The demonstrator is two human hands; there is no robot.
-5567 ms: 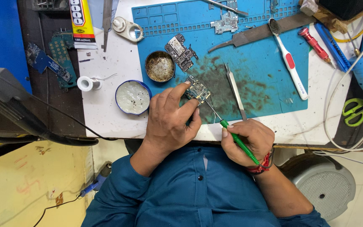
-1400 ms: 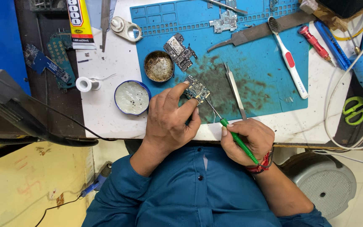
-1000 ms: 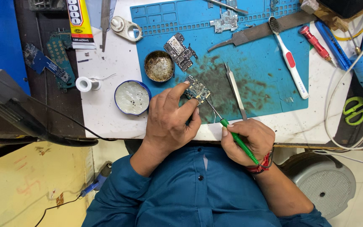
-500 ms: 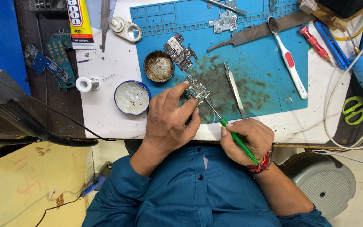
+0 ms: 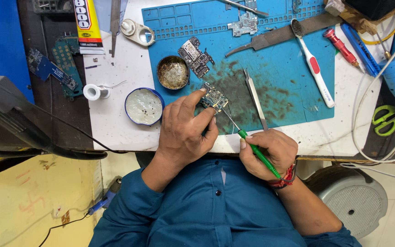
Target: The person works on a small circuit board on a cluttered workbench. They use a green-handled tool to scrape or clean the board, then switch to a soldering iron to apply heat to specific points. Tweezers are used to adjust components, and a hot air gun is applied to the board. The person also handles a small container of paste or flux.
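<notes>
My left hand point(image 5: 184, 129) pinches a small circuit board point(image 5: 214, 97) against the blue work mat point(image 5: 289, 68), thumb and forefinger on its near edge. My right hand point(image 5: 268, 153) grips a green-handled soldering iron point(image 5: 257, 153) like a pen. Its thin metal tip reaches up-left and touches the board's right side. Both hands rest at the table's near edge, above my blue shirt.
Tweezers point(image 5: 254, 98) lie just right of the board. A brown flux tin point(image 5: 173, 72), a white-filled blue tin point(image 5: 144, 106), a solder spool point(image 5: 91, 92) and another board point(image 5: 195, 56) sit left. A toothbrush point(image 5: 314, 68), metal file point(image 5: 270, 39), screwdrivers, cables and green scissors point(image 5: 386, 120) crowd the right.
Almost nothing differs. My right hand has shifted very slightly on the iron; the tip stays on the board and my left hand keeps its hold.
</notes>
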